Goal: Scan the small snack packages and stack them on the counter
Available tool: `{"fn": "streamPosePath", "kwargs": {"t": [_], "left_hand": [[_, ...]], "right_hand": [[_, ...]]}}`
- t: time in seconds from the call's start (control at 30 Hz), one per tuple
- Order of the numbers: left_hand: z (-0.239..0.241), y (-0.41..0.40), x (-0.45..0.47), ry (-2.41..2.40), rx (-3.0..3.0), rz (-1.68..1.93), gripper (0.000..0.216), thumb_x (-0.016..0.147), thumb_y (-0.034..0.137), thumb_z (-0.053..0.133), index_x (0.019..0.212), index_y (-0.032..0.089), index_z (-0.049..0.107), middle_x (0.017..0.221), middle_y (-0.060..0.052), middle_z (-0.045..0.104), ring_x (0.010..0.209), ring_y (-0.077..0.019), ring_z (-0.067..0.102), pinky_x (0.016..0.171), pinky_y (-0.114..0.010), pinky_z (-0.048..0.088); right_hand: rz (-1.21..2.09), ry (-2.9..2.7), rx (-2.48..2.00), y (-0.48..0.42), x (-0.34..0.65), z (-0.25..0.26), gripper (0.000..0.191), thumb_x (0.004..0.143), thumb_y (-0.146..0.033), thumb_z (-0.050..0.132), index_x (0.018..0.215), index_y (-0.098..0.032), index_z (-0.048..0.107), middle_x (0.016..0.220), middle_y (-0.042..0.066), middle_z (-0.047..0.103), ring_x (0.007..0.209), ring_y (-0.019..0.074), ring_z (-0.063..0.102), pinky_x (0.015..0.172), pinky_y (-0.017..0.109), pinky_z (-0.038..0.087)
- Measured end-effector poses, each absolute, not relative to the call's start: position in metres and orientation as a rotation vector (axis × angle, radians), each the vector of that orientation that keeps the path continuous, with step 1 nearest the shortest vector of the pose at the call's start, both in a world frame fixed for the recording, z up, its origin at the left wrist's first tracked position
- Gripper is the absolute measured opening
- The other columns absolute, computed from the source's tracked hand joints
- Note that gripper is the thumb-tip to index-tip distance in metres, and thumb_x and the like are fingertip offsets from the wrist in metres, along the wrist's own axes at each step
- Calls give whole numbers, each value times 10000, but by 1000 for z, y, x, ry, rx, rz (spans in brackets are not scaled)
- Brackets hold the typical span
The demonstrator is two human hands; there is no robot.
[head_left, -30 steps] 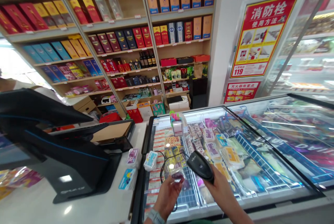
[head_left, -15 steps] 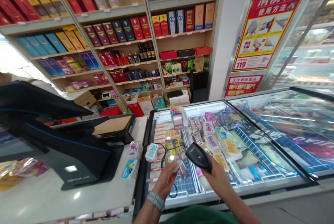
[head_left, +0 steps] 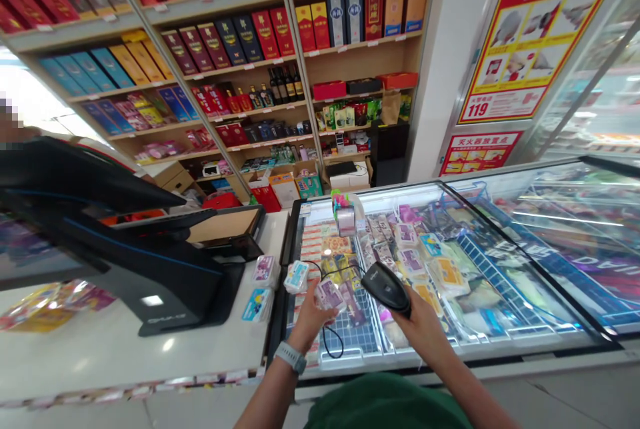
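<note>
My left hand (head_left: 313,318), with a grey watch on its wrist, grips a small clear pack with a purple label (head_left: 331,296) above the freezer's glass top. My right hand (head_left: 419,320) is wrapped round a black barcode scanner (head_left: 386,288), its head pointing up and left. The scanner's black cable (head_left: 336,352) loops across the glass beside my left hand. Close by, a blue-and-white labelled pack (head_left: 297,277) sits at the freezer's left edge. On the counter are a purple-labelled stack (head_left: 265,272) and a blue-labelled stack (head_left: 257,304) of similar packs.
A black checkout terminal (head_left: 185,282) stands on the white counter (head_left: 200,357) to my left. The glass-topped chest freezer (head_left: 480,342) holds wire baskets of packaged goods. Behind are shelves of boxed bottles (head_left: 235,42). Part of another person (head_left: 20,129) shows at the far left.
My left hand has turned so that the pack's purple label faces up. The scanner stays in my right hand. My view has tilted downward slightly.
</note>
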State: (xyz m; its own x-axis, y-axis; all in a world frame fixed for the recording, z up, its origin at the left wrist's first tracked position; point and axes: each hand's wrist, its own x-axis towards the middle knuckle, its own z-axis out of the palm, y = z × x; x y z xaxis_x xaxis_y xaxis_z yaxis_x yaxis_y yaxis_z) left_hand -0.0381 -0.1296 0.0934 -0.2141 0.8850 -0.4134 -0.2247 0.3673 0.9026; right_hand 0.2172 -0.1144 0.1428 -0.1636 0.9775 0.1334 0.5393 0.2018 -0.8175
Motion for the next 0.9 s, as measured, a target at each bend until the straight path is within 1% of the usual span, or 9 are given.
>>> {"fn": "streamPosePath", "kwargs": {"t": [0.07,0.13,0.23,0.33,0.43,0.53,0.7,0.83,0.9], "left_hand": [[102,-126,-44,1394,704,1200,1069,505,37,788,1435,242,303,1189,-131,595,868,-210,646,711,-306,539],[111,-122,-51,1370,800,1217,1050,497,16,767,1422,233,323,1205,-127,580,917,-208,633,756,-300,533],[123,-116,-62,1376,1044,1138,983,550,37,720,1420,250,315,1202,-104,569,903,-176,625,776,-287,523],[134,-110,-71,1417,1269,1000,924,604,73,688,1426,243,302,1071,-57,596,791,-129,601,722,-252,510],[144,-106,-76,1453,1456,877,898,635,91,657,1437,238,281,942,-5,590,675,-89,547,637,-207,472],[155,-101,-80,1485,1631,782,863,650,96,633,1434,230,296,889,16,574,634,-75,500,598,-182,426],[176,-95,-87,1549,1828,631,872,668,125,625,1456,242,272,992,-9,588,670,-89,496,659,-206,429],[185,-92,-89,1569,1906,589,869,674,156,629,1462,242,272,1144,-55,588,771,-125,543,748,-242,450],[186,-91,-88,1580,1918,582,873,665,156,626,1461,236,277,1173,-63,586,773,-126,547,761,-250,454]], "right_hand": [[831,-1801,-1420,-115,217,144,375,738,-227,506,1104,-169,565,978,89,701,921,264,660,804,371,497],[827,-1810,-1437,-116,217,146,367,733,-224,510,1092,-171,570,974,88,698,921,264,657,801,369,491],[821,-1893,-1425,-117,217,148,331,743,-220,508,1061,-159,575,928,87,688,868,251,648,760,347,483],[795,-1953,-1429,-117,216,149,314,738,-211,522,1044,-172,578,919,72,679,852,242,638,739,328,471],[795,-1996,-1417,-117,216,149,290,742,-205,532,1026,-178,579,917,65,674,854,235,634,733,315,463],[813,-2030,-1411,-118,214,151,301,738,-181,547,1038,-172,575,945,72,674,886,236,631,759,317,456],[831,-2074,-1412,-117,211,156,318,741,-156,561,1059,-164,560,985,80,665,933,237,620,799,320,448],[805,-2115,-1411,-115,209,157,269,743,-147,554,1011,-173,569,944,64,648,896,226,608,763,302,443],[796,-2125,-1403,-114,209,157,262,744,-142,552,1004,-172,570,929,64,642,876,222,605,751,298,440]]}}
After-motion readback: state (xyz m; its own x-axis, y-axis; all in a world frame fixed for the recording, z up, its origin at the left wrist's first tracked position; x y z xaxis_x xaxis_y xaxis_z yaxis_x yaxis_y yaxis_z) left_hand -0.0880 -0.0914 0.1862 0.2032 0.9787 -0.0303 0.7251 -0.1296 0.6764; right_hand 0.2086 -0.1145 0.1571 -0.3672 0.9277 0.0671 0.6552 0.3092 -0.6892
